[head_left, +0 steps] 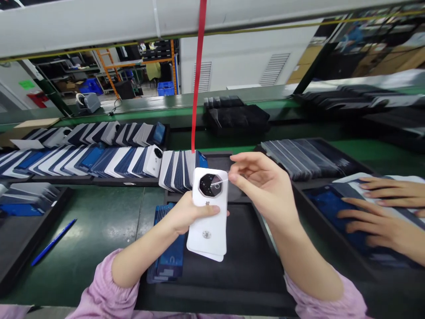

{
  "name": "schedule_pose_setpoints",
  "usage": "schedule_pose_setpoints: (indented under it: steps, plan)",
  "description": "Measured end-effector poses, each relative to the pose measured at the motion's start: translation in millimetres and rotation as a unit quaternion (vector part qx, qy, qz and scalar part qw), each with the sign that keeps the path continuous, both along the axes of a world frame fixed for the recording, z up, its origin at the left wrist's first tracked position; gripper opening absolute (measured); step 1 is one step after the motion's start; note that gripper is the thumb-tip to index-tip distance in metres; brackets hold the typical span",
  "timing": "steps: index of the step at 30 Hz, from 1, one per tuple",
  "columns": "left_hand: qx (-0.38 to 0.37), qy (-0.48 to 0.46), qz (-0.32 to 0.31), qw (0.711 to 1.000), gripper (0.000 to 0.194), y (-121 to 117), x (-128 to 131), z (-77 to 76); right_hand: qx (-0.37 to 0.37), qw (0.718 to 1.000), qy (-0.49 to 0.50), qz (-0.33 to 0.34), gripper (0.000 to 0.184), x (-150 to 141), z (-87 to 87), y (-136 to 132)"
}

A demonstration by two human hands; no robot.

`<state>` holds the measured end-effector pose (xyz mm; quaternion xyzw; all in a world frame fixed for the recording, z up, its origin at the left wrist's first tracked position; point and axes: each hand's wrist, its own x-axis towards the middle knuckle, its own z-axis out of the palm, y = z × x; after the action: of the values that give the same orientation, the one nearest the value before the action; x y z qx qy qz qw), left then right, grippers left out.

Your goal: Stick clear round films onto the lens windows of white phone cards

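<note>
My left hand [191, 213] grips a white phone back cover [207, 243], thumb across its front. A second white edge shows beneath it, slightly fanned out at the bottom. The cover stands tilted up, with a dark octagonal camera window [207, 185] at its top. My right hand [265, 190] is at the cover's upper right, thumb and index finger pinched on a thin clear film [223, 180] that reaches over the camera window. Below lies a black tray [245, 270], with a stack of blue-filmed panels [170, 263] at its left side.
Rows of white and dark covers [116, 161] stand in trays along the back left. A blue pen [55, 241] lies on the green bench at left. At right, another person's hands [381, 217] rest on panels. A red strap [198, 75] hangs down in the middle.
</note>
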<state>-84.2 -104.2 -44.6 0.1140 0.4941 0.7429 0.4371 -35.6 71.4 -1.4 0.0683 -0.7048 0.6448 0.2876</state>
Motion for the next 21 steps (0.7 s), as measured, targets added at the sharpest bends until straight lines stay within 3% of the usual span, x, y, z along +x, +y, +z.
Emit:
schedule_pose_setpoints:
  steps: [21]
  plan:
    - [-0.004, 0.018, -0.012, 1.000, 0.061, -3.0, 4.2, 3.9, 0.067, 0.998, -0.018, 0.002, 0.029, -6.2, -13.8, -9.2]
